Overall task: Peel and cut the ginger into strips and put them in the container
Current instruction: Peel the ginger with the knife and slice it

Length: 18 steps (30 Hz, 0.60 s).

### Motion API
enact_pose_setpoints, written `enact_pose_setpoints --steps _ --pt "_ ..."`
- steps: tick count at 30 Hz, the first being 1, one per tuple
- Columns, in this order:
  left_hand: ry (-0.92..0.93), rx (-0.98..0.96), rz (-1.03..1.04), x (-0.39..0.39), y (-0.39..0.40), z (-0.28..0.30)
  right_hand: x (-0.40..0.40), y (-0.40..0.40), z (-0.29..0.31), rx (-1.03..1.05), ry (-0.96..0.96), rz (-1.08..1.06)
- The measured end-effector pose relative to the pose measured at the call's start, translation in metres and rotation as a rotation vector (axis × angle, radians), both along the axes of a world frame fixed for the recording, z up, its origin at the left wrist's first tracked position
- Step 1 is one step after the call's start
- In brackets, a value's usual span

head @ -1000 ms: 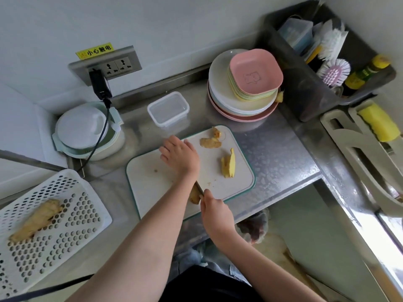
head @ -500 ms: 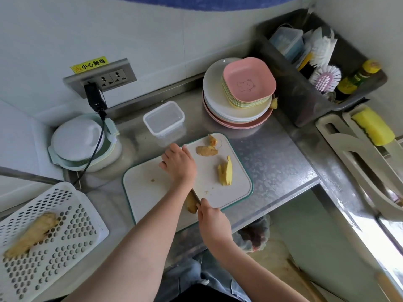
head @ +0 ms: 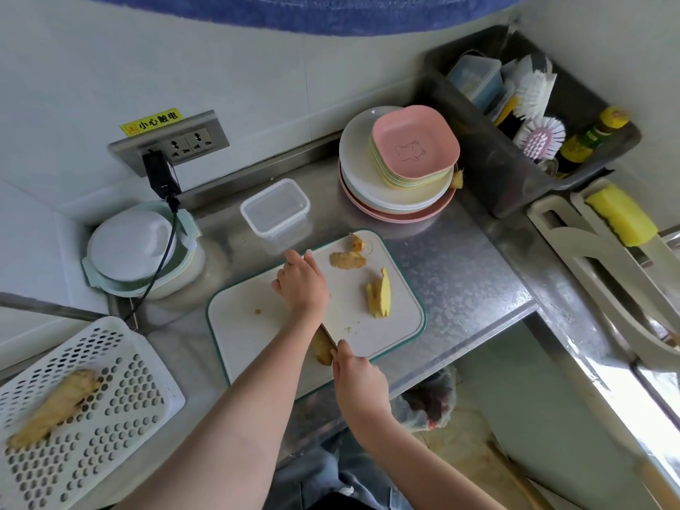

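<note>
On the white cutting board (head: 250,336) my left hand (head: 301,285) lies knuckles up with its fingers bent down over a brown unpeeled ginger piece (head: 323,353). Only that piece's near end shows, below my wrist. My right hand (head: 358,380) grips the handle of a knife (head: 328,336) at the board's near edge. The blade lies against that ginger end and runs under my left wrist. A peeled yellow ginger piece (head: 379,294) lies on the right of the board, and peel scraps (head: 346,259) lie at its far edge. The clear plastic container (head: 276,207) stands empty just behind the board.
A white perforated basket (head: 110,399) at the near left holds another ginger root (head: 55,406). Stacked plates (head: 404,204) stand at the back right and a lidded bowl (head: 132,244) at the back left, under a plugged charger (head: 160,176). A dark bin (head: 496,185) holds brushes. The counter edge drops off to the right.
Both hands and the knife keep the same place on the board. Only my view has shifted a little.
</note>
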<state>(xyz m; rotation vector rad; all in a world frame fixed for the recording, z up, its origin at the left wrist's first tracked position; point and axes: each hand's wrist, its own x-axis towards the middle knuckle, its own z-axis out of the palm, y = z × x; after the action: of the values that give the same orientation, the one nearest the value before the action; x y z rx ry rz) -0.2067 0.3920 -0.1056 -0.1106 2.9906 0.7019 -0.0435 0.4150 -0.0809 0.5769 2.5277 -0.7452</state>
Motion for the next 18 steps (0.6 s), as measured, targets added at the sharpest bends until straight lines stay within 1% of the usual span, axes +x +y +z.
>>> enact_pose_setpoints --steps 9,13,18 --pt "0.008 -0.023 -0.019 0.0024 -0.0034 0.0034 -0.0019 -0.0001 0.0000 0.013 0.011 0.017" --pt "-0.027 -0.044 -0.026 0.0048 -0.0055 0.0076 -0.0008 0.0006 0.0027 0.024 0.015 0.009" --pt "-0.058 -0.015 -0.004 0.0016 -0.0040 0.0040 -0.0011 0.0001 -0.0007 0.034 0.019 0.008"
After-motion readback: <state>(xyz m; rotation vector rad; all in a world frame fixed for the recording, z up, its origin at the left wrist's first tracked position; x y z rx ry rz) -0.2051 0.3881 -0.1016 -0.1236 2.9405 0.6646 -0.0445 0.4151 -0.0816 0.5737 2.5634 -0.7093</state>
